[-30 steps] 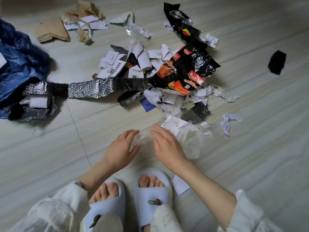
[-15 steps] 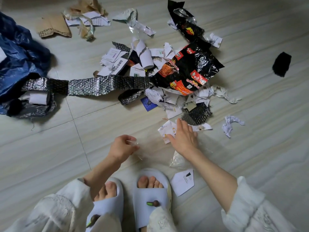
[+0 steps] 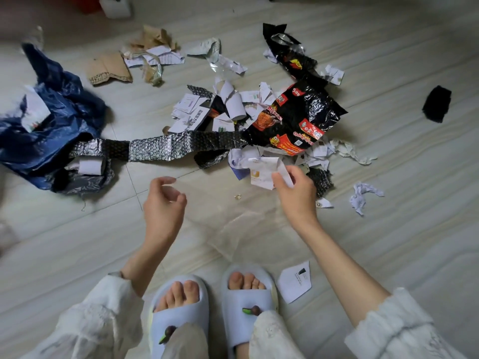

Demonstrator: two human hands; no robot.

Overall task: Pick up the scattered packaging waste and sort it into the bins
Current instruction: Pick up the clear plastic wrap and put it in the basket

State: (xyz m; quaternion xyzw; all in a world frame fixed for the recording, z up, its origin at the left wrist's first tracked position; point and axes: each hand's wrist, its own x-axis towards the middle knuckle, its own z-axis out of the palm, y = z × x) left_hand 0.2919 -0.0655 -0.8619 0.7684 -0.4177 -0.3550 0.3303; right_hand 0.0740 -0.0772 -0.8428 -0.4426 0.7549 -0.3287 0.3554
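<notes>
Packaging waste lies scattered on the pale tiled floor. My right hand (image 3: 295,193) pinches a white paper scrap (image 3: 260,173) with a small yellow mark, lifted at the near edge of the paper pile (image 3: 233,107). My left hand (image 3: 163,203) is raised with its fingers curled and seems to pinch the edge of a clear plastic film (image 3: 233,224) that spreads between my hands down toward my feet. A black and red noodle wrapper (image 3: 298,117) lies on the pile just beyond my right hand.
A crumpled blue plastic bag (image 3: 51,130) lies at the left, with a silver bubble-foil strip (image 3: 155,149) running from it to the pile. Torn cardboard (image 3: 108,68) lies far left. At the right are a black scrap (image 3: 436,103) and crumpled paper (image 3: 363,195). A white card (image 3: 294,281) sits beside my slippers (image 3: 181,314).
My right hand has picked the white paper scrap off the floor and lifted it. My left hand has risen and moved slightly left, pulling the clear film out wider.
</notes>
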